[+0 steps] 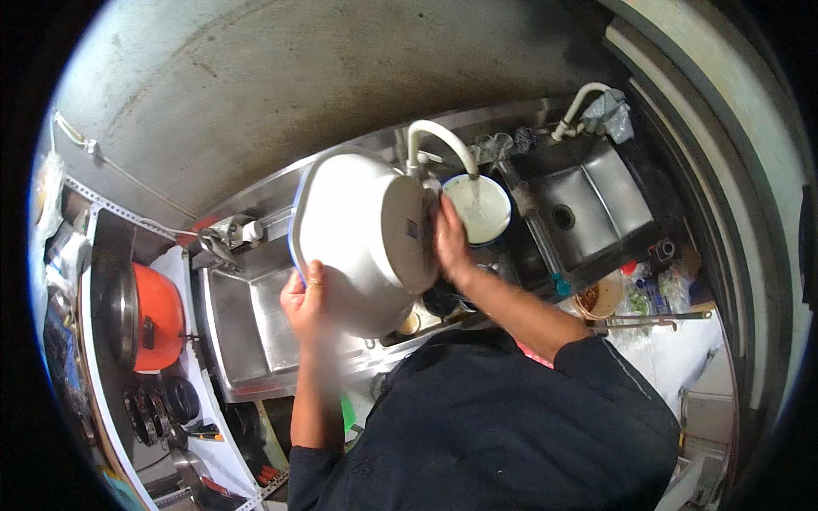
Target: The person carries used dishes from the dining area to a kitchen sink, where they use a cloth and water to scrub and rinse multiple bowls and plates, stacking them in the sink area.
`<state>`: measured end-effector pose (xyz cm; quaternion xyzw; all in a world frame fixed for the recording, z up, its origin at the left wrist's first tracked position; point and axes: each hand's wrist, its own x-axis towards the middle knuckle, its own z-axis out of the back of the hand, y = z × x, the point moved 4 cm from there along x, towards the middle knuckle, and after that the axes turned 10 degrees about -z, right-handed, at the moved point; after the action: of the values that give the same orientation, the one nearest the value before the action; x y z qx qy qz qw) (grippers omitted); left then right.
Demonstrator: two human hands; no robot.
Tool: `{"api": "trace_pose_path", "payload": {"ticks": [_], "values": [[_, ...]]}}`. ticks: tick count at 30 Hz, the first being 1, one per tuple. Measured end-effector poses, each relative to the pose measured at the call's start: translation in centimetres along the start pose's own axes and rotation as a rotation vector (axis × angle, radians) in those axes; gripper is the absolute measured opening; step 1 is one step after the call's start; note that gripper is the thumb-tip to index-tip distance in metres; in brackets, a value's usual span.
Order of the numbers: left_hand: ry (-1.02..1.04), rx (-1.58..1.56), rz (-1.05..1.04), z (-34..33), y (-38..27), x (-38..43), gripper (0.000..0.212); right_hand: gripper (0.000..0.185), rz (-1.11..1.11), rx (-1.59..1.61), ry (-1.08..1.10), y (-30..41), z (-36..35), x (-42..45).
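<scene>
A large white basin (348,236) with a blue rim is tilted on its side above the sink, its base facing right. My left hand (305,300) grips its rim at the lower left, thumb on the outer wall. My right hand (452,239) presses against the base from the right; its fingertips are partly hidden. Just beyond the right hand, water runs from a curved white faucet (444,134) into a white bowl (489,207) holding cloudy liquid. The inside of the basin faces away and is hidden.
Steel sink bowls lie at left (281,313) and right (575,198). Glasses (495,145) stand behind the bowl. At the right are a tub of reddish-brown food (591,300) and plastic bags (645,297). An orange pot (156,317) sits on the left shelf.
</scene>
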<state>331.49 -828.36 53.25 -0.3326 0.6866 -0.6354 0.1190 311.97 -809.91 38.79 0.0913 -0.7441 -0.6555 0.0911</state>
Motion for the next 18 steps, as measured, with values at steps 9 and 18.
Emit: {"api": "trace_pose_path", "payload": {"ticks": [9, 18], "values": [[0.002, 0.004, 0.045, -2.2, 2.1, -2.2, 0.023, 0.042, 0.183, 0.003, 0.2, 11.1, -1.7, -6.8], [0.004, -0.082, 0.36, -0.9, 15.6, -3.8, 0.036, 0.047, -0.014, -0.582, -0.492, -1.7, 25.8, -2.9]]}}
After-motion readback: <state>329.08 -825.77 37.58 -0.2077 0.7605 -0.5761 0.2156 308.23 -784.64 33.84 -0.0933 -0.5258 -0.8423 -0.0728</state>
